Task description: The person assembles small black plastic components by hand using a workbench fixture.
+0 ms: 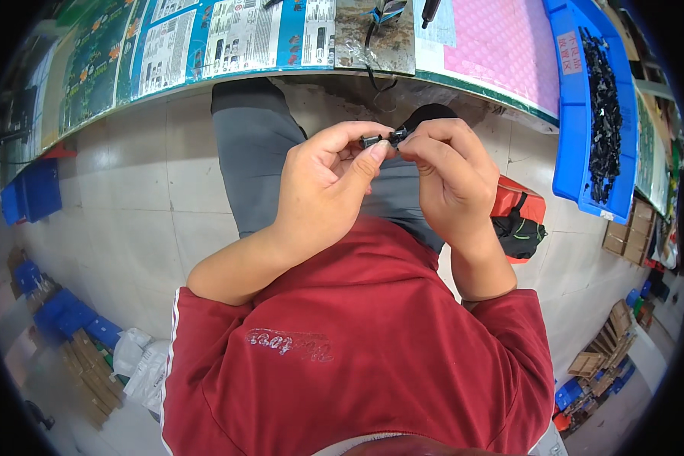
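In front of my lap, my left hand (323, 178) pinches a small black cylindrical part (370, 141) between thumb and fingers. My right hand (456, 167) is closed close beside it, its thumb and forefinger on a small dark piece (397, 136) with a shiny surface. The two pieces lie almost end to end; whether they are joined is too small to tell. Fingertips partly cover both.
Ahead runs a workbench (235, 38) covered with printed sheets, with a worn metal plate (349, 38) and pink bubble wrap (501, 53). At the right a blue bin (568, 144) holds many black parts. A red and black bag (520, 216) sits on the floor.
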Motion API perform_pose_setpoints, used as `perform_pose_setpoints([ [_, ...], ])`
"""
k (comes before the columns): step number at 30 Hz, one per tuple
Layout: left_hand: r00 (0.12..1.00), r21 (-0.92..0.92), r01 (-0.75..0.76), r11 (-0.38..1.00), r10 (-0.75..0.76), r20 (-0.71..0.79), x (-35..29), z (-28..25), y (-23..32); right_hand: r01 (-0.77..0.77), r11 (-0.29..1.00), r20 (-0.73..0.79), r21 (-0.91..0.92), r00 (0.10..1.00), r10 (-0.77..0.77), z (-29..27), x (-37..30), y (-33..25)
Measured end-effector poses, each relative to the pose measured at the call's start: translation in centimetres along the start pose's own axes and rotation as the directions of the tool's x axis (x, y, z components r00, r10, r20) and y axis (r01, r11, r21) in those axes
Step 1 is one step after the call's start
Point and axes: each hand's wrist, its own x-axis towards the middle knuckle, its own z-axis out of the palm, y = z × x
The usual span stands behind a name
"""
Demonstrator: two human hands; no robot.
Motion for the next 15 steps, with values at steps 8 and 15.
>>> perform_pose_setpoints([
  [8,0.996,0.100,-0.089,0.991,0.088,0.021,-0.03,-0.02,-0.16,0.054,0.994,0.052,-0.096,0.997,-0.049,-0.27,0.06,-0.41],
  [15,0.985,0.244,-0.169,0.955,0.159,0.061,0.10,-0.08,-0.22,0.024,0.994,0.111,-0.107,0.994,-0.012,-0.47,0.38,-0.26],
])
